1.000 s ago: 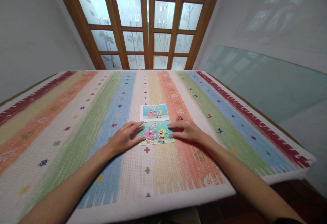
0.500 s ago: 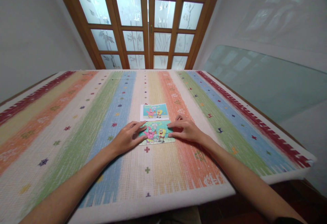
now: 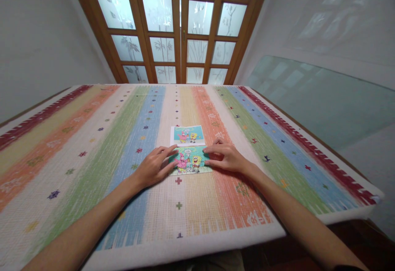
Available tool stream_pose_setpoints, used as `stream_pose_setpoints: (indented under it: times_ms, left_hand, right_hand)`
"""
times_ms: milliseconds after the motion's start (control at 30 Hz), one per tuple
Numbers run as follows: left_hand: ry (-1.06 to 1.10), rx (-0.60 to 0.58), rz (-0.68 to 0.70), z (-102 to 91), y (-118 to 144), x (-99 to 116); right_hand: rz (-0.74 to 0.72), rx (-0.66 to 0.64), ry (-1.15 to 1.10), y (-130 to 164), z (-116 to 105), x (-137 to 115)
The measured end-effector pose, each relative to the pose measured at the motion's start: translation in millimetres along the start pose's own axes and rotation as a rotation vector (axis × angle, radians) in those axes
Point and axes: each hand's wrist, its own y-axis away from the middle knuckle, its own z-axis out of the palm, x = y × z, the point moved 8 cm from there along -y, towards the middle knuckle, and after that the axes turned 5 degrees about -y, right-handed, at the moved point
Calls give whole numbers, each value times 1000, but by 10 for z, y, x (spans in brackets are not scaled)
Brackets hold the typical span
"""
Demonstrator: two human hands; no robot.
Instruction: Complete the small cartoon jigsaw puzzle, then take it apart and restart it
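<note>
Both hands' fingers point(image 3: 166, 152) flat on glossy rectangular puzzle point(image 3: 190, 160).

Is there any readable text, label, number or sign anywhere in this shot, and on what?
None can be read.
Cartoon puzzle between the left hand and right hand: pictures only, no lettering legible.
Picture card behind it: any print is too small to read.
Striped cloth: patterns, no words.

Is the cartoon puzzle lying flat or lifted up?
Flat. The puzzle lies on the striped cloth, with the left hand and right hand resting on its side edges.
</note>
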Motion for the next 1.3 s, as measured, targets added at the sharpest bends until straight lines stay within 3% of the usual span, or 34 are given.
stream_pose_setpoints:
  times_ms: [200,500,1000,1300]
  left_hand:
    - [-51,-21,-5,-96,49,-73]
    - [-25,-100,-28,-13,66,-123]
    - [65,-23,-90,82,-19,-49]
    - [45,-21,-107,159,-35,6]
  right_hand:
    - [-5,-24,-12,4,-73,-35]
    - [-44,-62,-26,-18,9,-71]
    - [-60,45,-25,-73,173,-159]
    - [-24,46,-15,-103,226,-178]
